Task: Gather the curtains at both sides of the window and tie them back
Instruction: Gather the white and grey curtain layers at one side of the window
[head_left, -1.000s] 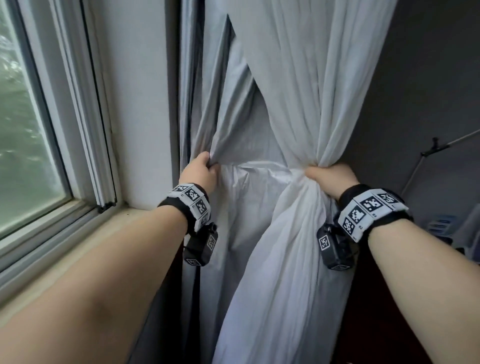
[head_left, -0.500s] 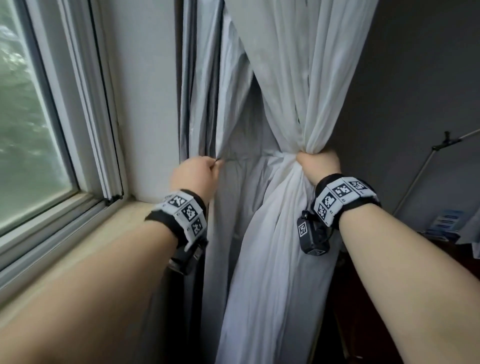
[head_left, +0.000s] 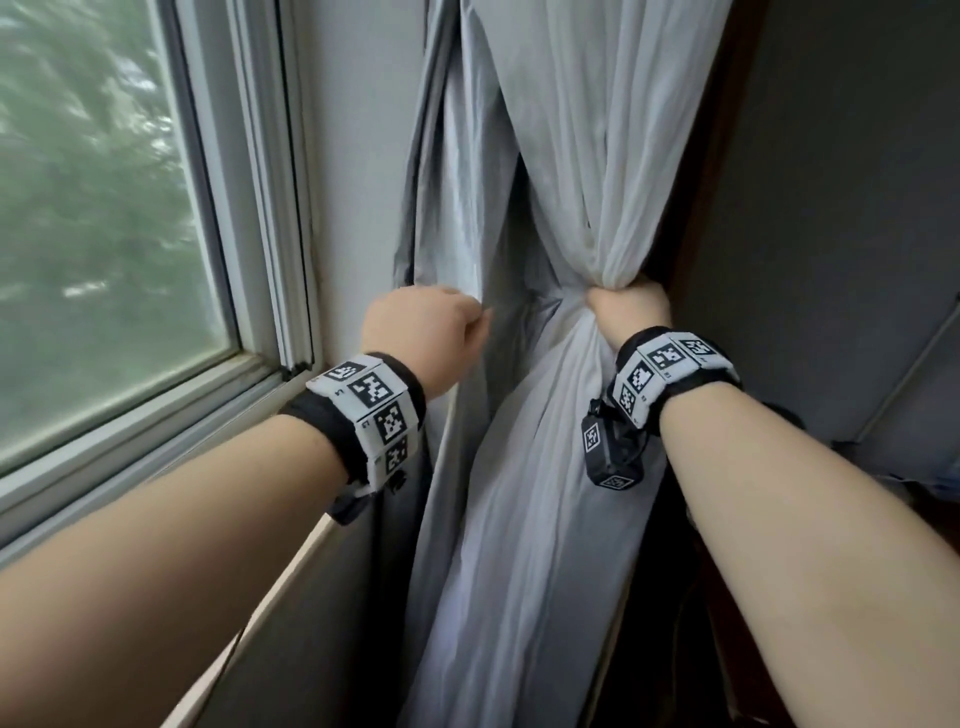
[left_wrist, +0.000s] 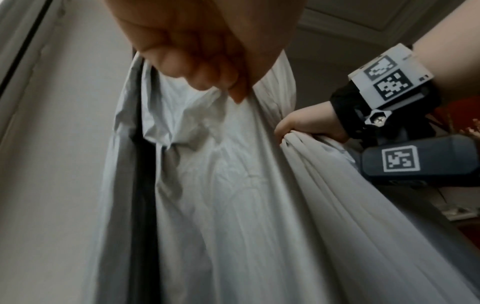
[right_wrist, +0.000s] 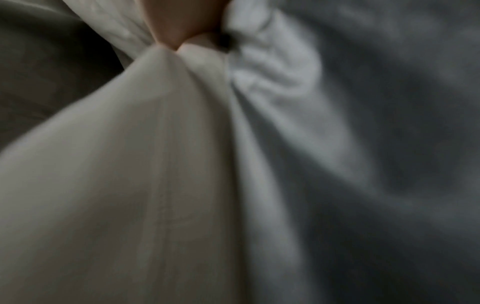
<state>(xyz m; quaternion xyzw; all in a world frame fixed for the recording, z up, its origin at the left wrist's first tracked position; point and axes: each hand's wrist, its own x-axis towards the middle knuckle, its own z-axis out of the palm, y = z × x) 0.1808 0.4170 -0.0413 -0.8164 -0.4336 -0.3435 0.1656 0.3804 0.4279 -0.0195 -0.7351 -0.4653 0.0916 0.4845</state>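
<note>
Head view: white curtain (head_left: 613, 156) hanging to the right of the window (head_left: 104, 218), cinched to a narrow waist in the right hand (head_left: 631, 312); long axis vertical, folds converging downward into the fist, then fanning out below toward the lower left. Grey curtain (head_left: 457, 197) behind and to the left of it, also hanging vertically, just beside the wall. Left hand (head_left: 421, 327) at the grey curtain's edge, level with the right hand; fingertips hidden from this view, so grip there not readable. Left wrist view, looking up: fingers (left_wrist: 207, 67) curled, thumb and fingertips pinching a fold of the grey curtain (left_wrist: 207, 185); fabric creased right under the pinch and smooth below. Same view shows the right hand (left_wrist: 309, 125) from the side, closed round the bunched white curtain (left_wrist: 350, 195), which slants down to the lower right. Right wrist view: blurred, but shows what neither other view does, the underside of the fist, right hand (right_wrist: 182, 22) wrapped tight on the white curtain (right_wrist: 130, 164), with grey curtain (right_wrist: 337, 123) gathered in alongside at the same point. Marker bands on both wrists.
</note>
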